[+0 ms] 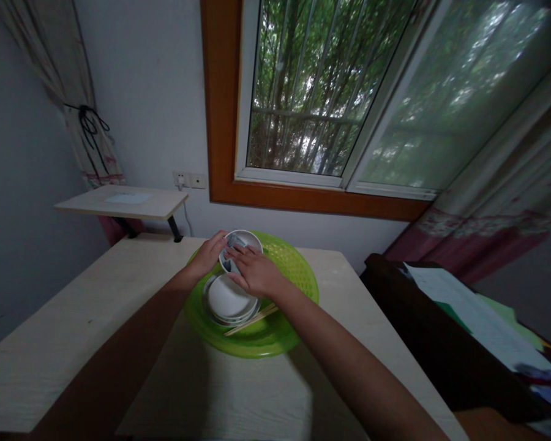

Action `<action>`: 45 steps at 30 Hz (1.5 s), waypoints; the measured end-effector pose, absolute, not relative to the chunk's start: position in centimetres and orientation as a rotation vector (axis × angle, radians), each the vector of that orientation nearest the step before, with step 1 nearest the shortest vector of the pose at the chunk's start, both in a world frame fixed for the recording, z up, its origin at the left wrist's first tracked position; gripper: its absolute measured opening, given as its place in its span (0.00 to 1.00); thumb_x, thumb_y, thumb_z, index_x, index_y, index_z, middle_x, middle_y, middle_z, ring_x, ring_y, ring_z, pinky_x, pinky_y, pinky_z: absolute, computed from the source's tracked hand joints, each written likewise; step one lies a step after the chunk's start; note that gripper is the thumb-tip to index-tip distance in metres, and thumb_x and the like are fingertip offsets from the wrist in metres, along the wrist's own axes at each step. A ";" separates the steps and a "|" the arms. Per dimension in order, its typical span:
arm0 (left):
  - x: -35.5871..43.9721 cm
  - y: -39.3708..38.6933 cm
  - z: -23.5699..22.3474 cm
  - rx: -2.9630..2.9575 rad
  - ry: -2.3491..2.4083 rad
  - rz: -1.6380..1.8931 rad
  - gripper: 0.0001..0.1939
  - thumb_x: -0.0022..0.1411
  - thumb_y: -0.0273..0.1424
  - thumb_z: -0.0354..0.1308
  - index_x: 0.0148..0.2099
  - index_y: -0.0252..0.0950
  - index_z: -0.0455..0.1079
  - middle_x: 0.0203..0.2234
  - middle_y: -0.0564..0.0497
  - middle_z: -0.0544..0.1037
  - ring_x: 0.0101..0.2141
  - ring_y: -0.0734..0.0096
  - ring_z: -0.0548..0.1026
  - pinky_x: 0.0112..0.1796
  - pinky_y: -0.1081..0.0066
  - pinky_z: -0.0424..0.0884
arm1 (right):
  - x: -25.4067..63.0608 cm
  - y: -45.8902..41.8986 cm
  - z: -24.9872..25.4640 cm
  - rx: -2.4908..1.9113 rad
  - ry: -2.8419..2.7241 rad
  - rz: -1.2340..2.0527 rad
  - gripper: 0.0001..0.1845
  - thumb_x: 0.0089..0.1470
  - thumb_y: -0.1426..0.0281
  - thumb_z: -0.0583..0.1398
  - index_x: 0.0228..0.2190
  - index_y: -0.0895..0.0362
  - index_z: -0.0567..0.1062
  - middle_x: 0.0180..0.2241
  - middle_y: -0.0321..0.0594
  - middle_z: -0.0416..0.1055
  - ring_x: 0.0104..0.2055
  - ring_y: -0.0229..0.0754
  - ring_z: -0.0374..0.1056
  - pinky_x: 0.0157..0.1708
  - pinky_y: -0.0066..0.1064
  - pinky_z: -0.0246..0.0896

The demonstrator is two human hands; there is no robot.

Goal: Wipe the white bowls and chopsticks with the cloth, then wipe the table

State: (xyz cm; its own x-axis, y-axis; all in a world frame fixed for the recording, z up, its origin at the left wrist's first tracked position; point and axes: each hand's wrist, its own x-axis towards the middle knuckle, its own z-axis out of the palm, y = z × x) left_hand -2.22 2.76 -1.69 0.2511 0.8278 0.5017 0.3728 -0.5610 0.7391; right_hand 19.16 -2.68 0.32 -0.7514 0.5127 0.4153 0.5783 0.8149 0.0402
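The left hand point(210, 252) grasps the left rim of a white bowl point(252, 239), which sits over the far-left part of a green basket point(298, 263) on the tabletop point(334, 283). The right hand point(256, 273) reaches across the bowl from the right, palm down, its fingers extended over a grey-blue piece inside, probably a cloth point(232, 242); whether the fingers pinch it, I cannot tell. Just nearer the person is a stack of white dishes point(231, 299), with chopsticks point(252, 320) lying slantwise at its near right side. Whether the bowl rests on the basket or is lifted off it is hidden by the hands.

The step in hand looks like wiping the bowl's inside. To do it well, the left hand should keep a firm hold on the rim, with its fingertips out of the cloth's path. The right hand should press the cloth flat with several fingers, follow the curve from bottom to rim, and turn the bowl bit by bit. Its heel is best kept clear of the stack, so that nothing gets knocked
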 end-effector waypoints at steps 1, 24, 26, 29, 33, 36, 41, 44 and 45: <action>-2.2 2.8 -1.7 2.056 1.070 1.263 0.19 0.72 0.43 0.43 0.50 0.38 0.70 0.46 0.45 0.79 0.50 0.59 0.76 0.54 0.60 0.70 | 19.2 -2.6 0.3 -0.838 -2.598 -0.259 0.34 0.70 0.52 0.50 0.66 0.61 0.65 0.68 0.49 0.60 0.72 0.54 0.51 0.72 0.50 0.43; -2.0 1.4 -0.5 2.031 1.310 1.335 0.22 0.72 0.44 0.43 0.52 0.36 0.70 0.42 0.44 0.79 0.42 0.60 0.76 0.45 0.64 0.70 | 18.8 -4.0 2.4 -1.138 -2.634 -0.247 0.29 0.66 0.48 0.55 0.38 0.61 0.80 0.38 0.54 0.80 0.43 0.52 0.76 0.49 0.41 0.63; -2.1 1.5 -0.6 2.031 1.314 1.338 0.23 0.72 0.45 0.43 0.52 0.35 0.70 0.42 0.43 0.79 0.42 0.59 0.76 0.45 0.63 0.70 | 19.1 -3.8 2.2 -1.064 -2.661 -0.170 0.25 0.67 0.52 0.55 0.40 0.61 0.80 0.40 0.51 0.81 0.43 0.50 0.76 0.48 0.38 0.64; -2.1 1.5 -0.6 2.013 1.294 1.357 0.23 0.72 0.45 0.43 0.52 0.36 0.71 0.43 0.43 0.79 0.43 0.58 0.76 0.46 0.62 0.71 | 19.5 -3.6 1.6 -0.938 -2.656 -0.048 0.22 0.69 0.58 0.54 0.49 0.61 0.77 0.47 0.50 0.80 0.48 0.49 0.76 0.50 0.36 0.65; -2.1 1.5 -0.6 1.998 1.241 1.318 0.22 0.72 0.46 0.42 0.51 0.38 0.70 0.42 0.44 0.78 0.43 0.57 0.76 0.47 0.61 0.71 | 19.5 -3.4 1.1 -0.808 -2.616 0.105 0.23 0.70 0.64 0.52 0.59 0.62 0.71 0.57 0.51 0.74 0.56 0.48 0.73 0.57 0.36 0.64; -2.1 1.5 -0.7 2.019 1.190 1.283 0.21 0.72 0.45 0.42 0.49 0.38 0.70 0.41 0.45 0.78 0.43 0.58 0.75 0.47 0.61 0.70 | 19.4 -3.4 0.9 -0.741 -2.602 0.161 0.26 0.68 0.68 0.52 0.64 0.62 0.67 0.62 0.51 0.69 0.61 0.47 0.69 0.63 0.38 0.61; -2.1 1.9 -1.0 2.012 1.125 1.244 0.19 0.72 0.44 0.43 0.47 0.39 0.70 0.40 0.47 0.77 0.44 0.59 0.75 0.49 0.61 0.70 | 19.2 -3.3 0.8 -0.690 -2.610 0.101 0.32 0.67 0.69 0.53 0.69 0.62 0.57 0.69 0.53 0.58 0.69 0.47 0.59 0.66 0.43 0.59; -2.1 2.0 -1.0 2.011 1.102 1.242 0.19 0.72 0.43 0.43 0.47 0.38 0.70 0.40 0.47 0.77 0.44 0.60 0.75 0.50 0.61 0.70 | 19.3 -3.3 0.7 -0.652 -2.594 0.083 0.34 0.68 0.65 0.53 0.70 0.63 0.54 0.70 0.55 0.53 0.71 0.48 0.54 0.68 0.44 0.57; -2.1 2.0 -1.0 2.011 1.094 1.247 0.19 0.72 0.43 0.43 0.47 0.37 0.70 0.40 0.47 0.77 0.43 0.60 0.75 0.50 0.61 0.70 | 19.4 -3.3 0.8 -0.639 -2.593 0.090 0.34 0.68 0.64 0.53 0.70 0.63 0.53 0.70 0.55 0.52 0.71 0.48 0.54 0.68 0.43 0.57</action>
State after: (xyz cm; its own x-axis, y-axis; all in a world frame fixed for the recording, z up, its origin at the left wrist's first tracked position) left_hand -2.12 2.01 -1.02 0.2467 0.8461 0.4725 0.3583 -0.5327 0.7667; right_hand 19.37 -3.33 0.77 -0.7833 0.4545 0.4241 0.4238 0.8896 -0.1705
